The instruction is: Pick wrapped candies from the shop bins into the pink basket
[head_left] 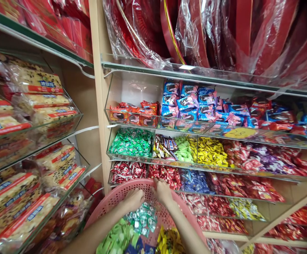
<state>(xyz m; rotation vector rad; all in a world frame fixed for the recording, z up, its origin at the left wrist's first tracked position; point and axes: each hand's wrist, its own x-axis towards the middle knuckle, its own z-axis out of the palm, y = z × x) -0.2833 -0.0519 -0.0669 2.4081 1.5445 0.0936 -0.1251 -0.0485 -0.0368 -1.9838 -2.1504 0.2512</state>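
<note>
A large pink perforated plastic basket [111, 197] is in front of me at the bottom, tilted against the lower shelves. In it lie separate heaps of wrapped candies: teal-green ones [144, 218], light green ones [117, 240], yellow ones [167, 240] and dark blue ones [140, 248]. My left hand [135, 199] is curled closed over the basket's inside, above the teal candies; what its fingers hold is hidden. At the far rim, my right hand [164, 191] has its fingers bent round the basket's edge.
Ahead, shelf bins hold green candies [130, 141], yellow candies [213, 151], red candies [129, 171] and blue packets [187, 102]. Packaged crackers [39, 81] fill angled shelves at left. Glass shelf edges [208, 76] and a wooden post [98, 88] stand close. Plastic-wrapped red items [222, 31] hang above.
</note>
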